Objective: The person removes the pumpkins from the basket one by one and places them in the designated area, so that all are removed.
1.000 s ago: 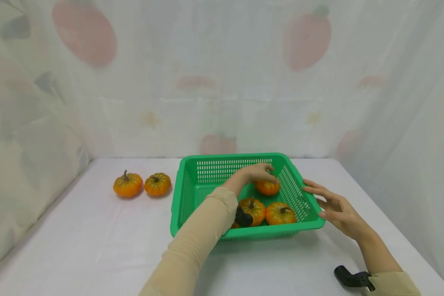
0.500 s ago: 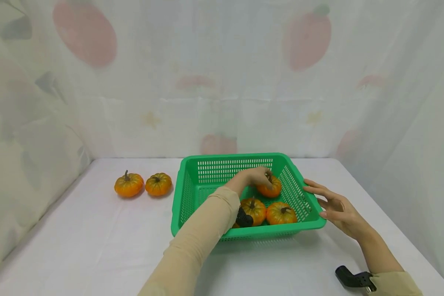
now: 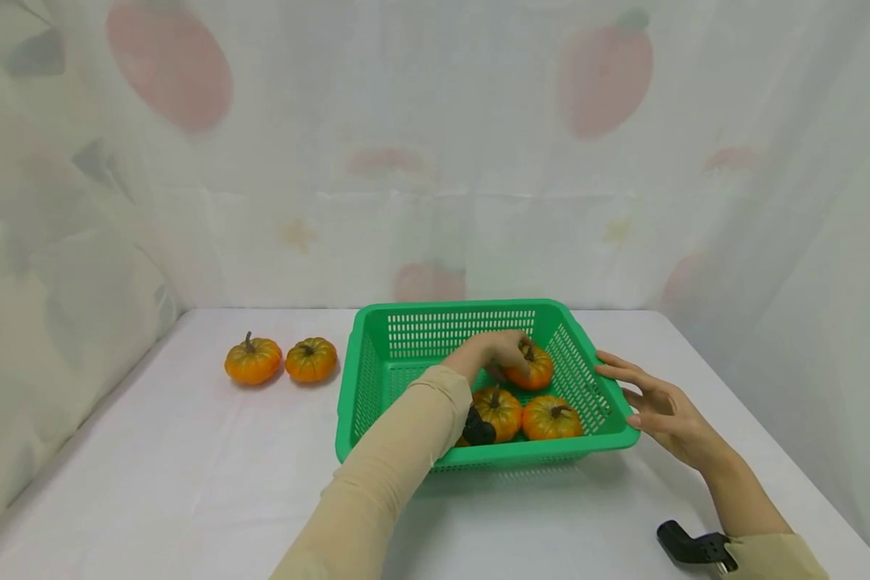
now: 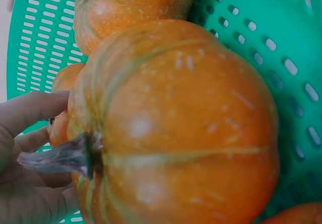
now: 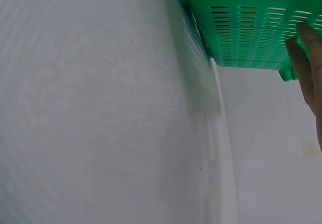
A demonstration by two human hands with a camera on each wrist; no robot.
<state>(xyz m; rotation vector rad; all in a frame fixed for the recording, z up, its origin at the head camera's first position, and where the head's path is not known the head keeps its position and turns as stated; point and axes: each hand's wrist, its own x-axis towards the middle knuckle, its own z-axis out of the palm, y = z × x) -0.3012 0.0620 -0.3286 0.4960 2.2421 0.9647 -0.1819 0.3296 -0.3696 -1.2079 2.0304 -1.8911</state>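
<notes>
In the head view, a green plastic basket [image 3: 435, 309] holds several small orange pumpkins. My left hand [image 3: 503, 352] reaches inside and grips the rear pumpkin [image 3: 540, 370], its fingers curled over the top. Two pumpkins, one in the middle [image 3: 503, 412] and one at the right [image 3: 553, 419], lie by the near wall. Another there is mostly hidden by my left wrist. The left wrist view has a large pumpkin [image 4: 181, 123] with a woody stem in front of my left hand's fingers [image 4: 37, 108]. Outside the basket, my right hand [image 3: 663, 411] touches its right rim with extended fingers.
Two more pumpkins, one at the far left [image 3: 253, 360] and one beside it [image 3: 311, 359], lie on the white-covered table [image 3: 188, 467]. Pale printed curtains [image 3: 297, 161] hang behind and at both sides. Each wrist carries a black camera mount [image 3: 692, 546].
My left hand has lowered slightly and its fingers have closed round the rear pumpkin, which has turned and shifted a little toward me. The right hand has stayed at the rim.
</notes>
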